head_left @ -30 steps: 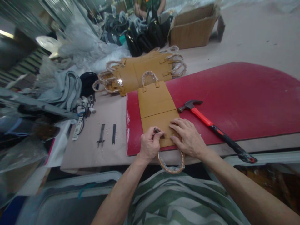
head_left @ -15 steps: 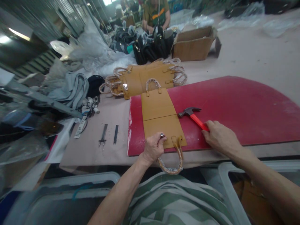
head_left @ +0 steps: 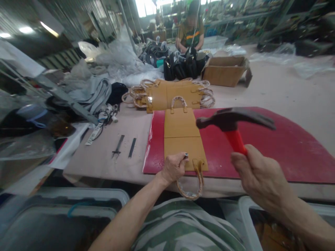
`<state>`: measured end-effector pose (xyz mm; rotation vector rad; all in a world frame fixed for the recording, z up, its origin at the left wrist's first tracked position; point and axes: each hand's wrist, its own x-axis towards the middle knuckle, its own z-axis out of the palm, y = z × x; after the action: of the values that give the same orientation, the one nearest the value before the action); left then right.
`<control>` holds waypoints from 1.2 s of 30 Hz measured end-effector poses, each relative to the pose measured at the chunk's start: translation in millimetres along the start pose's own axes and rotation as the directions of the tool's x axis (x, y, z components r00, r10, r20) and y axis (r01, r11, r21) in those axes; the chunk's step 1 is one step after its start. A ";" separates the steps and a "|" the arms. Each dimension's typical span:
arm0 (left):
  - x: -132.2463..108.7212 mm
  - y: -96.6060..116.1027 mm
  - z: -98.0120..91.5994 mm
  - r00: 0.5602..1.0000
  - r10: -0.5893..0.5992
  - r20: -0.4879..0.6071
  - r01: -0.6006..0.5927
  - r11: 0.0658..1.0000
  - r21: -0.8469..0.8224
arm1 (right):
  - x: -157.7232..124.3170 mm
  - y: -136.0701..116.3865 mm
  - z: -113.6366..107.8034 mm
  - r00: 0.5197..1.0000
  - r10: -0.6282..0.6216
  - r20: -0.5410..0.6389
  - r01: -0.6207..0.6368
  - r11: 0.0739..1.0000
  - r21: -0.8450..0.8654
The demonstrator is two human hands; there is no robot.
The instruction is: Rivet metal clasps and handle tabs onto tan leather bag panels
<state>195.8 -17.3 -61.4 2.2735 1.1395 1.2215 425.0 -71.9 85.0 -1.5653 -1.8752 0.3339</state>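
Note:
My left hand (head_left: 174,166) is closed around a small metal punch (head_left: 186,155), whose shiny round top sticks up from the fist. It rests over the lower half of a tan leather bag panel (head_left: 180,123). A handle in clear plastic wrap (head_left: 179,101) is fixed at the panel's far end, and another wrapped handle (head_left: 190,196) hangs over the table edge at the near end. Raised at the right, my right hand (head_left: 261,174) grips a claw hammer (head_left: 232,120) by its red handle, the head above the board. The punch's lower end is hidden.
Under the panel lies a red board (head_left: 251,146). Dividers (head_left: 118,147) and a dark metal strip (head_left: 132,147) lie to the left. Behind are stacked tan panels (head_left: 175,94), black bags (head_left: 180,66), a cardboard box (head_left: 225,73) and a co-worker (head_left: 190,35). Grey bins (head_left: 123,197) stand below.
My right hand has lifted the hammer up off the board, closer to the camera. My left hand stays on the panel with the punch. The view has tilted up a little.

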 end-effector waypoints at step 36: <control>-1.9 3.1 -4.9 0.999 -0.036 0.039 0.037 0.998 -0.042 | 18.5 90.7 42.6 0.962 0.233 0.144 -0.141 0.871 -0.472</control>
<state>192.8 -21.2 -57.7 2.2255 1.1254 1.1722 467.3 -22.7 6.5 -2.1087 -2.0598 0.1346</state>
